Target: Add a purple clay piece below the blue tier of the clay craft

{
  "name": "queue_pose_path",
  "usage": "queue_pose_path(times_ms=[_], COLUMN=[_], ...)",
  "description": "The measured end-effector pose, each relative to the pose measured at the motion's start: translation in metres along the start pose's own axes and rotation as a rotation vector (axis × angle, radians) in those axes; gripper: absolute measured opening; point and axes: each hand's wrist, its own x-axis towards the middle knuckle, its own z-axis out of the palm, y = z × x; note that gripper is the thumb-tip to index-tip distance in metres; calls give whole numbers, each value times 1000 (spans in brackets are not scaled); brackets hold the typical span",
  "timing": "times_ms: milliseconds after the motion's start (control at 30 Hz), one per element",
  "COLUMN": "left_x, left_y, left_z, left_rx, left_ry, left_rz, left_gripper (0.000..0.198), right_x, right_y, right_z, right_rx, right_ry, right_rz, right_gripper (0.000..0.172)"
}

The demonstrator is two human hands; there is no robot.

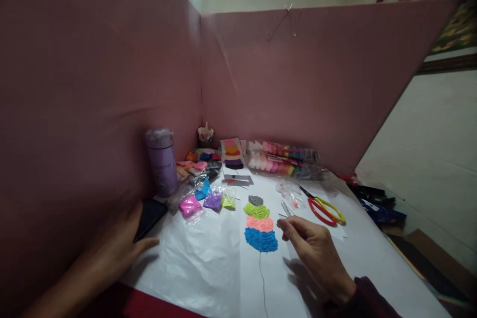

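Note:
At the left, my left hand (124,243) is at a dark phone (151,218), its thumb spread below the edge and its other fingers hidden. My right hand (315,246) pinches a thin, dark, needle-like tool (282,215) between thumb and forefinger, just right of a feather-like clay picture (260,223) on white paper. The picture has textured bands of grey, lime, pink and blue, with a thin drawn line running down below. A slim silver tool (286,208) lies just beyond the right fingertips.
Scissors (326,210) with red and yellow handles lie at right, beside a clear plastic wrapper (290,194). Clay packets (190,205) and a purple bottle (163,161) stand left. Behind are a banded card (232,151), bagged clay (276,161) and pink partitions (298,74).

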Motion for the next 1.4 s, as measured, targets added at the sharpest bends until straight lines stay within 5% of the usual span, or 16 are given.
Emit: queue_pose_path(times_ms=[100,267,400,567,733,833,933,1067,1233,1400], left_x=[-14,-18,-3,2,10,27,46,53,40,33], left_y=[38,125,171,193,192,180,168,161,168,172], left_z=[-7,1,39,80,87,90,101,115,112,113], left_rx=[64,-166,-262,-308,-681,-914,-1135,-1311,-1779,-1866], left_ry=[-99,-338,-187,-79,-147,-150,-187,-238,-681,-775], left_rz=[162,579,683,854,692,509,289,125,-195,-239], left_gripper=[59,39,26,16,9,18,25,36,32,29], right_x=[0,-1,-5,-11,-7,1,8,12,7,2], right_y=[6,7,-6,-11,-10,-3,12,24,19,14], right_z=[7,15,14,13,15,11,5,4,13,16], right_rx=[192,617,906,1011,932,662,298,61,-36,-111], right_ry=[-14,-57,-128,-154,-118,41,199,224,153,143], right_rz=[219,486,501,589,507,234,-5,-208,-362,-402], right_gripper=[46,48,60,73,76,70,45,28,16,18])
